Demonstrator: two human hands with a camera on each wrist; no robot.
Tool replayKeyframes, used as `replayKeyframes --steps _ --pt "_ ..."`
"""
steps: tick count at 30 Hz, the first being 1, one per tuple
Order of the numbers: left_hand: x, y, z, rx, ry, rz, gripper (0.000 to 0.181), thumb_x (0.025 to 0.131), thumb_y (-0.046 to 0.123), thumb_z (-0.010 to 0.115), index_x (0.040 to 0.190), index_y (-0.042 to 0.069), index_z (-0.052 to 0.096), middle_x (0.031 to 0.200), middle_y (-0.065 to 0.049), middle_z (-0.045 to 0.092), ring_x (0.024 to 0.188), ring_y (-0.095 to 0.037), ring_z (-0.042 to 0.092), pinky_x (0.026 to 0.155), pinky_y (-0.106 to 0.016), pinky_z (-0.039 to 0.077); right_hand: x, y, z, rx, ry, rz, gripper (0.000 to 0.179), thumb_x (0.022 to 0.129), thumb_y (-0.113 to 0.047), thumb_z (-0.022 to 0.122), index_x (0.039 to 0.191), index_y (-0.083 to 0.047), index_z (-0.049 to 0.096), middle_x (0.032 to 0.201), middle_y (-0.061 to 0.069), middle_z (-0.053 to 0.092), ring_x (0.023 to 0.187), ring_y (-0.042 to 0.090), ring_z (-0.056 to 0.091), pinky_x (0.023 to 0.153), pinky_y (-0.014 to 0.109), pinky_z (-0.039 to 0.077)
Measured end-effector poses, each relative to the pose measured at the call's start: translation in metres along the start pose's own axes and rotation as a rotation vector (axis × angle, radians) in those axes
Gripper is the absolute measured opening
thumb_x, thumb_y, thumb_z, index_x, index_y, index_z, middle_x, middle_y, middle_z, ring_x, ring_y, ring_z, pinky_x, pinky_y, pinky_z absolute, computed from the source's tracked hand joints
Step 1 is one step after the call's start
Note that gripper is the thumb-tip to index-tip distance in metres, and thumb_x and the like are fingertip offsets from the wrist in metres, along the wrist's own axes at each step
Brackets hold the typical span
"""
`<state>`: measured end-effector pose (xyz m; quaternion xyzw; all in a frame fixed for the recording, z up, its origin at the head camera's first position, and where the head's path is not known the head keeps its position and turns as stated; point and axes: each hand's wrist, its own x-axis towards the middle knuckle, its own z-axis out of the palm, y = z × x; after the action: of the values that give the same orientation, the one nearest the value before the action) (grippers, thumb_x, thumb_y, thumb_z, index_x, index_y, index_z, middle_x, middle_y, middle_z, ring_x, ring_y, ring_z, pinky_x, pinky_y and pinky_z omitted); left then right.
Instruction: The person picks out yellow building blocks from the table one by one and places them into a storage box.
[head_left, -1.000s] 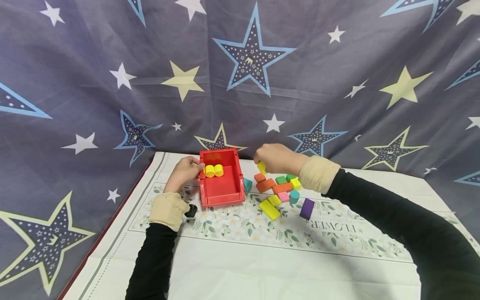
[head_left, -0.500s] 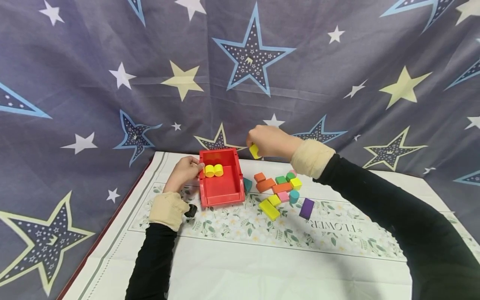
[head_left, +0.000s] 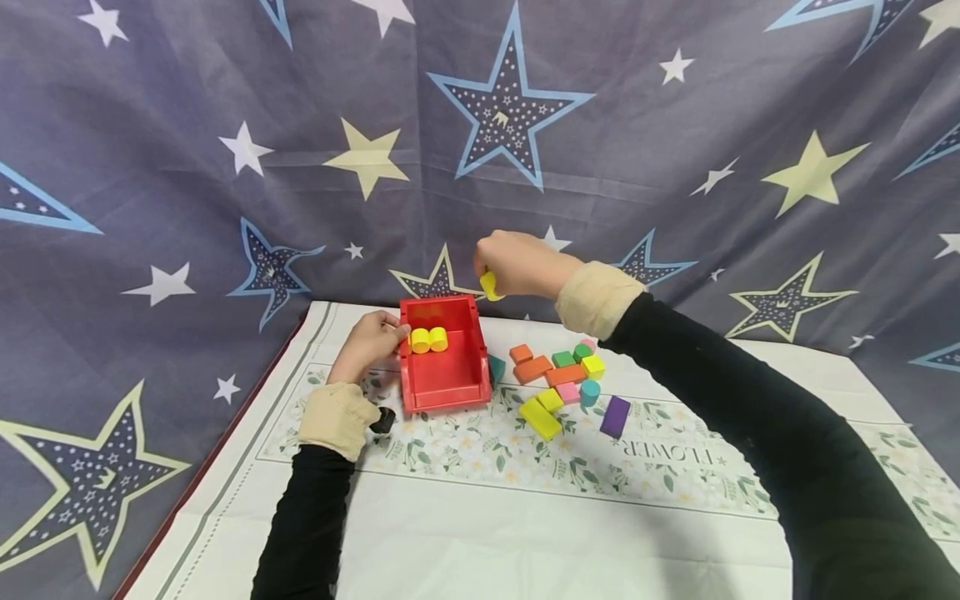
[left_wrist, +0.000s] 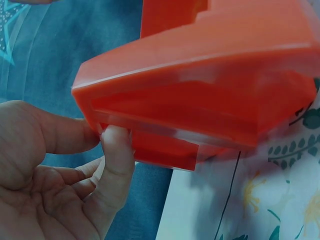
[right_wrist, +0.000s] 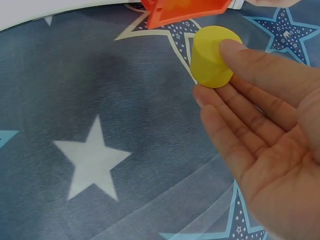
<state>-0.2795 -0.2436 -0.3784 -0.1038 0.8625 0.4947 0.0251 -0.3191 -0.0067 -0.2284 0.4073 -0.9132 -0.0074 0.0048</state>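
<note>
A red plastic bin (head_left: 446, 375) stands on the table, with several yellow cylinder blocks (head_left: 421, 340) against its left inner wall. My left hand (head_left: 369, 343) pinches the bin's left edge; in the left wrist view the thumb and a finger (left_wrist: 118, 155) close on its red lip. Up and right of the bin's back wall, my right hand (head_left: 521, 263) is raised. Between its thumb and fingers it holds a yellow cylinder block (right_wrist: 212, 57), seen large in the right wrist view.
Right of the bin lie loose blocks: orange (head_left: 532, 369), green (head_left: 562, 359), pink (head_left: 567, 392), yellow (head_left: 540, 419) and purple (head_left: 615, 417). A teal block (head_left: 496, 369) sits by the bin's right side. A star-printed curtain (head_left: 300, 83) hangs behind the table.
My right hand has risen and moved left from above the loose blocks toward the bin, carrying the yellow cylinder block. My left hand and the bin have stayed in place.
</note>
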Motion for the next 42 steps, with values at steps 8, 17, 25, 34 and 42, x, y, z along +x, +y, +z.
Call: replayKeyframes --steps 8,17,25,34,42 --pt "0.001 0.0 -0.001 0.001 -0.007 -0.005 0.031 0.104 0.021 0.056 0.12 -0.006 0.054 0.091 -0.011 0.062 0.068 -0.009 0.061 0.081 -0.039 0.06 0.016 -0.009 -0.002 -0.01 -0.01 0.003 0.015 0.086 0.0 0.076 0.1 -0.005 0.08 0.1 0.01 0.077 0.087 0.025 0.068 0.081 0.035 0.061" --pt "0.0 -0.001 -0.001 -0.008 0.0 0.002 0.031 0.104 0.02 0.056 0.12 -0.007 0.055 0.09 -0.011 0.062 0.066 -0.009 0.061 0.079 -0.039 0.06 0.034 -0.024 0.002 -0.04 -0.024 -0.014 0.009 0.086 0.002 0.073 0.083 -0.006 0.078 0.084 0.008 0.073 0.072 0.02 0.054 0.064 0.027 0.048" --pt "0.002 -0.002 0.0 -0.005 0.009 0.0 0.031 0.104 0.021 0.057 0.12 -0.006 0.055 0.094 -0.013 0.061 0.069 -0.012 0.061 0.082 -0.041 0.059 0.041 -0.031 0.005 -0.031 -0.041 0.011 0.005 0.087 -0.002 0.076 0.089 -0.007 0.078 0.091 0.007 0.074 0.077 0.021 0.06 0.07 0.03 0.056" --pt "0.002 -0.003 -0.001 -0.016 -0.003 0.004 0.031 0.104 0.021 0.056 0.119 -0.006 0.055 0.091 -0.012 0.062 0.068 -0.012 0.061 0.08 -0.04 0.059 0.051 -0.032 0.016 -0.015 -0.06 0.047 0.019 0.086 -0.005 0.078 0.105 -0.006 0.077 0.103 0.008 0.075 0.089 0.022 0.067 0.082 0.032 0.061" --pt "0.001 -0.001 -0.001 -0.023 -0.012 -0.017 0.032 0.105 0.022 0.056 0.12 -0.006 0.054 0.095 -0.014 0.062 0.067 -0.011 0.061 0.084 -0.044 0.06 0.06 -0.034 0.028 -0.022 -0.082 0.074 0.018 0.087 -0.008 0.079 0.104 -0.008 0.076 0.097 0.006 0.073 0.085 0.021 0.066 0.079 0.03 0.061"
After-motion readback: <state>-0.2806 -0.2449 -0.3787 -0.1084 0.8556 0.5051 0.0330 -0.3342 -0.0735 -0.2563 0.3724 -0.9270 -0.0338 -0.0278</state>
